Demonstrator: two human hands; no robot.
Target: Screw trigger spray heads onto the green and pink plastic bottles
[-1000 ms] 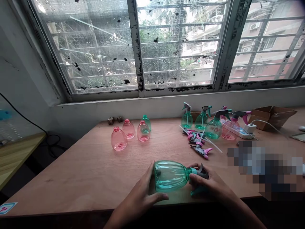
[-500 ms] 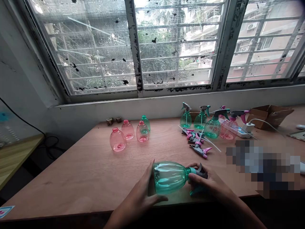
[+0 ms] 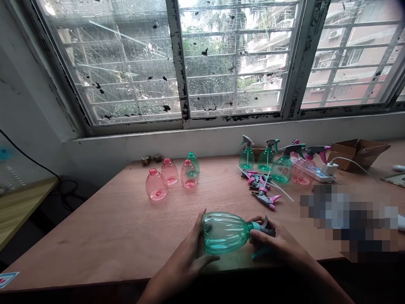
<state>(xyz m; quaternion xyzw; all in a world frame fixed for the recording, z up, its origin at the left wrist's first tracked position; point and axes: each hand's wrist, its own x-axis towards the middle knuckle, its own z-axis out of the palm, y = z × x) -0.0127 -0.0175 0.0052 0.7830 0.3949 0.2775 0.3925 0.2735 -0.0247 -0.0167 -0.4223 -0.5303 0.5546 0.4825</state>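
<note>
A clear green spray bottle (image 3: 224,233) lies on its side in the air by the front edge of the table, its base towards the left. My left hand (image 3: 186,253) cups that base, with the thumb below and the fingers behind, partly hidden. At the neck, my right hand (image 3: 275,240) grips the teal collar and the dark spray head (image 3: 268,230) between thumb and fingers. Farther back, several pink and green trigger spray heads (image 3: 262,190) with white tubes lie in a loose pile.
Three open pink bottles (image 3: 156,185) and an open green bottle (image 3: 195,162) stand at back left. Several bottles with spray heads (image 3: 282,169) stand at back right, near a power strip (image 3: 319,175) and a cardboard box (image 3: 357,154). A pixelated patch covers the right side.
The bottle's base has shifted very slightly, and the left thumb has drawn in a little towards the bottle. My right hand keeps its hold on the neck.
</note>
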